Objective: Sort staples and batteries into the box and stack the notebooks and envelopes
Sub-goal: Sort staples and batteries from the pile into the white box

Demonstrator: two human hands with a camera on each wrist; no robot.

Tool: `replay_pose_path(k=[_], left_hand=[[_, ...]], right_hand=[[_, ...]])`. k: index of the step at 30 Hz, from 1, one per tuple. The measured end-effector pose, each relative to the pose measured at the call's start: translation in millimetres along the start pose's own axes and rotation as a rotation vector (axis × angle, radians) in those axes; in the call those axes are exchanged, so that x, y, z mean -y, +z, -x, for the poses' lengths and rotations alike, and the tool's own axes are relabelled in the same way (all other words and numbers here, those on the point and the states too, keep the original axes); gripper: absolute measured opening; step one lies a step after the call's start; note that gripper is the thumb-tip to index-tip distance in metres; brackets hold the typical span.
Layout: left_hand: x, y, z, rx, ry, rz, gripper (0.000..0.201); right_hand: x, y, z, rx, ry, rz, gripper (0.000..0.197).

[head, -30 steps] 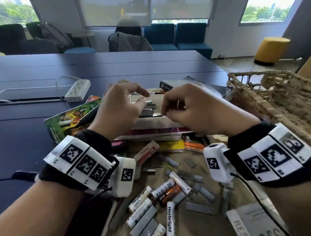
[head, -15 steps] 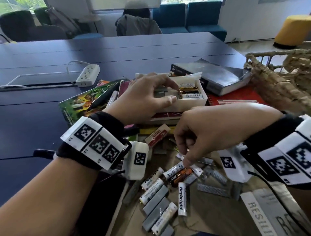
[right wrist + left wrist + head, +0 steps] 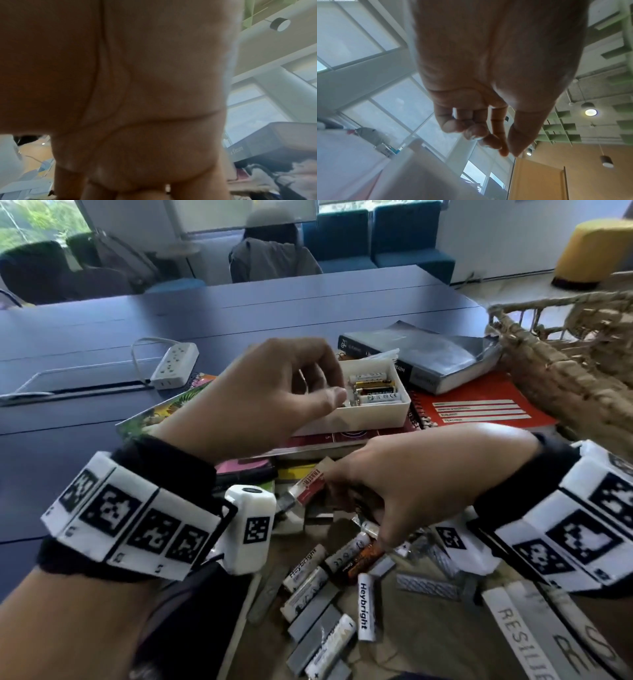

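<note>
**Hands over the box and the battery pile**

The left hand (image 3: 270, 392) hovers at the left end of the white box (image 3: 373, 414), its fingers loosely curled with thumb and forefinger tips close together; the left wrist view shows nothing held between them. The box sits on a stack of notebooks (image 3: 346, 438), and several batteries (image 3: 375, 388) lie side by side in its right part.

The right hand (image 3: 421, 477) reaches down into the near pile, fingers bent, one fingertip touching an orange and black battery (image 3: 359, 563). Whether it grips anything I cannot tell; the right wrist view is filled by the palm.

Loose white batteries (image 3: 364, 611) and grey staple strips (image 3: 313, 614) lie scattered near the person, on a brown envelope (image 3: 428, 645). An eraser (image 3: 310, 484) lies just left of the right hand. A red notebook (image 3: 486, 409) sits right of the box, a grey book (image 3: 428, 356) behind it, and a woven basket (image 3: 575, 364) at far right. A power strip (image 3: 174, 364) rests on the dark table (image 3: 239, 313).
</note>
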State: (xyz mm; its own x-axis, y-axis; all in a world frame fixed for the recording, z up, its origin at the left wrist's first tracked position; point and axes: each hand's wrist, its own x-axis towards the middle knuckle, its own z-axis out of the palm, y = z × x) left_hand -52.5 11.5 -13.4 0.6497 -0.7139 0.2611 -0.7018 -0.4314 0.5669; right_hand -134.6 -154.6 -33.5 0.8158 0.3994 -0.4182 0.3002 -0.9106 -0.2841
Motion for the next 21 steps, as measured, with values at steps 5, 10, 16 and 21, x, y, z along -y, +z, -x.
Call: replay_pose_path(k=[5, 10, 16, 21], left_hand=[[-3, 3, 4, 0.064, 0.001, 0.065, 0.007], [-8, 13, -8, 0.043, 0.03, 0.139, 0.01], [-25, 14, -25, -0.223, -0.139, 0.865, 0.018], [-15, 24, -31, -0.477, -0.345, 1.282, 0.019]], right_hand=[[5, 1, -2, 0.037, 0.014, 0.094, 0.076], [3, 3, -1, 0.025, 0.026, 0.112, 0.049], [-5, -3, -1, -0.082, 0.048, 0.074, 0.033], [-9, -5, 0, -0.091, 0.056, 0.028, 0.032]])
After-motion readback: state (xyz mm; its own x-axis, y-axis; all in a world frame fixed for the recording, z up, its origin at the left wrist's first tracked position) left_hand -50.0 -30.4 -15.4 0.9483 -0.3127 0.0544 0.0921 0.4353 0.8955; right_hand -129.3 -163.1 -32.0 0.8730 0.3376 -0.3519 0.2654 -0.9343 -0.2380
